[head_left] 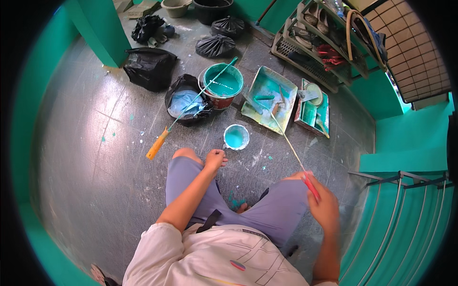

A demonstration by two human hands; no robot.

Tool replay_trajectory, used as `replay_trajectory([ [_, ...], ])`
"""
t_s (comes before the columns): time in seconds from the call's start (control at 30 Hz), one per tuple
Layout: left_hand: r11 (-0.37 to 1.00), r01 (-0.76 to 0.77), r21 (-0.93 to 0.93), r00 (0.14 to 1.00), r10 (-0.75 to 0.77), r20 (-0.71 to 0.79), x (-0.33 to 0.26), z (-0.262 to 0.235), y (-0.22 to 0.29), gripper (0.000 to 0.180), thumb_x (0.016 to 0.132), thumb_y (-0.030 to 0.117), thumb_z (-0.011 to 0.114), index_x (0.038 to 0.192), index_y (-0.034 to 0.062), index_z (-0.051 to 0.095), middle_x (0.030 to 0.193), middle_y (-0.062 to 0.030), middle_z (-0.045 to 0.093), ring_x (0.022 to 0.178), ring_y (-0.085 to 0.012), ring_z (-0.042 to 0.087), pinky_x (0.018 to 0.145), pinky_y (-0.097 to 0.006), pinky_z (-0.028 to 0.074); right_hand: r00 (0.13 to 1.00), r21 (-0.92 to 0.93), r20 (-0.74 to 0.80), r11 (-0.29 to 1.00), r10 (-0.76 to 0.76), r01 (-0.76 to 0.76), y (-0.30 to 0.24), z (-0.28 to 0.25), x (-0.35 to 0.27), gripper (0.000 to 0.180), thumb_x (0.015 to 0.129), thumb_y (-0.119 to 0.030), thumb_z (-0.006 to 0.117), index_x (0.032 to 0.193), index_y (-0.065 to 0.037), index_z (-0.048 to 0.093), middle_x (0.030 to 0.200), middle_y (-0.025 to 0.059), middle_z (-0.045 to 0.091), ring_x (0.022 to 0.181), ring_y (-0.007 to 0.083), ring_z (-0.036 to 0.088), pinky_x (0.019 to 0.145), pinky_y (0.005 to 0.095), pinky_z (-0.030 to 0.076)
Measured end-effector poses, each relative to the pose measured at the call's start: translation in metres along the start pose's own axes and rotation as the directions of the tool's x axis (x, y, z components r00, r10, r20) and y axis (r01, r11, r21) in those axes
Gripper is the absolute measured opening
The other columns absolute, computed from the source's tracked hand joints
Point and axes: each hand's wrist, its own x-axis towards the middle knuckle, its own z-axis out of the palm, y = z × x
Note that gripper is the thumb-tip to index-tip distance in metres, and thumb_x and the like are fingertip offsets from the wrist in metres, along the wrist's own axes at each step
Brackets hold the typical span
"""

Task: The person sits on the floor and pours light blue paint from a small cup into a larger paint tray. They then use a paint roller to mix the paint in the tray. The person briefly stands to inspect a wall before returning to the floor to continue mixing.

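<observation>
My right hand [323, 200] is closed round the red handle of a paint roller [292, 148], above my right knee. Its long thin rod slants forward into a paint-smeared tray [254, 110], where a teal roller head [265, 97] and a small brown-handled tool [277, 106] show. Over the inside of my left knee, my left hand [216, 159] has its fingers curled, with nothing visible in them. Just ahead of it stands a small white tub [236, 137] of teal paint. Across a larger paint bucket [223, 82] lies another long-rod roller with an orange handle [158, 144].
A black bag with blue cloth-like stuff [186, 103] touches the bucket. Right of the tray sits a smaller tray [310, 119] with a lid and a brush. Black bags [151, 69] lie behind. A shoe rack [317, 45] and a metal rack [400, 178] stand at right.
</observation>
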Motion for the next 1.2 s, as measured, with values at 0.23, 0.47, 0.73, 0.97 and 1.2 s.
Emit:
replay_trajectory([
  [0.23, 0.998, 0.005, -0.06, 0.999, -0.007, -0.033, 0.036, 0.006, -0.016, 0.024, 0.095, 0.017, 0.055, 0.114, 0.0021, 0.052, 0.098, -0.008, 0.059, 0.083, -0.0186, 0.065, 0.064, -0.03, 0.055, 0.974, -0.289, 0.202, 0.956, 0.103, -0.042, -0.017, -0.057, -0.051, 0.044, 0.084, -0.011, 0.067, 0.127, -0.019, 0.063, 0.076, 0.0098, 0.052, 0.061, 0.0282, 0.055, 0.057, 0.0389, 0.045],
  [0.47, 0.992, -0.036, -0.12, 0.998, 0.03, -0.056, 0.048, 0.012, -0.013, 0.029, 0.095, 0.015, 0.058, 0.118, -0.0004, 0.05, 0.105, -0.0126, 0.062, 0.084, -0.0194, 0.067, 0.064, -0.028, 0.055, 0.961, -0.314, 0.253, 0.949, 0.108, -0.024, -0.017, -0.05, -0.062, 0.044, 0.083, -0.013, 0.068, 0.126, -0.019, 0.063, 0.074, 0.0097, 0.051, 0.058, 0.028, 0.054, 0.055, 0.0395, 0.044],
  [0.73, 0.987, -0.059, -0.152, 0.998, 0.061, 0.008, 0.052, 0.011, -0.017, 0.032, 0.095, 0.016, 0.062, 0.118, -0.0015, 0.05, 0.105, -0.0139, 0.064, 0.086, -0.0211, 0.069, 0.065, -0.029, 0.056, 0.972, -0.244, 0.224, 0.97, 0.073, -0.017, -0.009, -0.043, -0.071, 0.044, 0.083, -0.017, 0.068, 0.126, -0.023, 0.062, 0.073, 0.0072, 0.051, 0.057, 0.0277, 0.056, 0.053, 0.0388, 0.045],
  [0.97, 0.985, -0.046, -0.167, 0.998, 0.052, 0.032, 0.052, 0.011, -0.016, 0.031, 0.094, 0.017, 0.062, 0.117, -0.0012, 0.051, 0.106, -0.0148, 0.065, 0.088, -0.0222, 0.069, 0.066, -0.03, 0.056, 0.975, 0.229, 0.219, 0.97, 0.028, -0.079, 0.013, -0.037, -0.081, 0.045, 0.089, -0.013, 0.063, 0.133, -0.008, 0.056, 0.075, 0.0072, 0.06, 0.055, 0.0177, 0.055, 0.05, 0.0327, 0.044],
  [1.2, 0.987, -0.031, -0.159, 0.999, 0.035, 0.018, 0.044, 0.01, -0.008, 0.026, 0.096, 0.022, 0.06, 0.111, 0.0017, 0.054, 0.102, -0.0123, 0.067, 0.081, -0.0173, 0.067, 0.062, -0.028, 0.053, 0.684, 0.636, 0.641, 0.258, 0.347, -0.727, -0.004, -0.04, -0.064, 0.045, 0.099, -0.019, 0.053, 0.141, -0.005, 0.044, 0.072, 0.0049, 0.056, 0.047, 0.0087, 0.047, 0.043, 0.0224, 0.037],
])
